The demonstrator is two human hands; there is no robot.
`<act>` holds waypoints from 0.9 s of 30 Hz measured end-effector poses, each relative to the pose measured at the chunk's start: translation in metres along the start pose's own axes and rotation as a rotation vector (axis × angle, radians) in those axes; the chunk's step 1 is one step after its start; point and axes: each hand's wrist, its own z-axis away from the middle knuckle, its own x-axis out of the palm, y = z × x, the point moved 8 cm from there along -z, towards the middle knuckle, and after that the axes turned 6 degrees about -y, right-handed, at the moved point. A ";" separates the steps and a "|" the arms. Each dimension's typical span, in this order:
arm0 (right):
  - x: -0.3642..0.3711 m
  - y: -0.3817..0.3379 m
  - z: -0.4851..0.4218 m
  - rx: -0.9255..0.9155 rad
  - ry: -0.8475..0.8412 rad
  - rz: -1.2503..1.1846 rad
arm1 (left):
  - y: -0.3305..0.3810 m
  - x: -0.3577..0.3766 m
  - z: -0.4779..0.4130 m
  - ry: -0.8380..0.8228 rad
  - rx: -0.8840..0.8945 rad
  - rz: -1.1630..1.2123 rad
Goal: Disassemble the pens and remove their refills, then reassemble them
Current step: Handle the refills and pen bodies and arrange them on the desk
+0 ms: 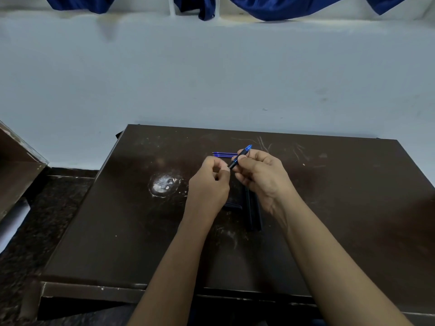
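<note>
My right hand (pixel 261 172) grips a blue pen (pixel 240 156) by its middle, its blue clip end pointing up and away and its dark lower end pointing toward my left hand (pixel 209 182). The left hand's fingers are curled, with fingertips pinched at the pen's lower tip. Thin blue refills (pixel 222 154) lie side by side on the dark table (pixel 141 220) just beyond my hands. Dark pen barrels (pixel 253 212) lie on the table under my right wrist, partly hidden.
A small dark flat piece (pixel 231 206) lies below my left hand. A whitish worn patch (pixel 163 184) marks the table left of my hands. A pale wall (pixel 211 78) stands behind the table, and a brown cabinet (pixel 16 165) stands at the far left.
</note>
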 end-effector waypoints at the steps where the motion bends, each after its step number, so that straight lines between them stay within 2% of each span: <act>1: 0.001 0.000 0.000 -0.002 0.002 -0.003 | -0.001 0.000 0.000 0.000 -0.019 0.014; 6: 0.002 0.000 -0.001 -0.005 0.014 -0.002 | -0.008 0.002 -0.001 -0.052 -0.138 -0.084; 11: 0.003 0.000 -0.001 -0.017 0.003 -0.026 | -0.006 -0.001 -0.002 -0.006 -0.014 -0.092; 16: 0.000 -0.001 -0.003 -0.021 0.028 -0.066 | -0.008 0.005 -0.003 -0.048 -0.118 -0.006; 23: 0.003 0.000 -0.002 -0.026 -0.008 -0.029 | -0.006 0.004 0.000 -0.027 -0.023 -0.022; 27: 0.002 0.000 -0.002 -0.023 -0.001 -0.049 | -0.009 0.005 -0.004 -0.036 -0.122 -0.035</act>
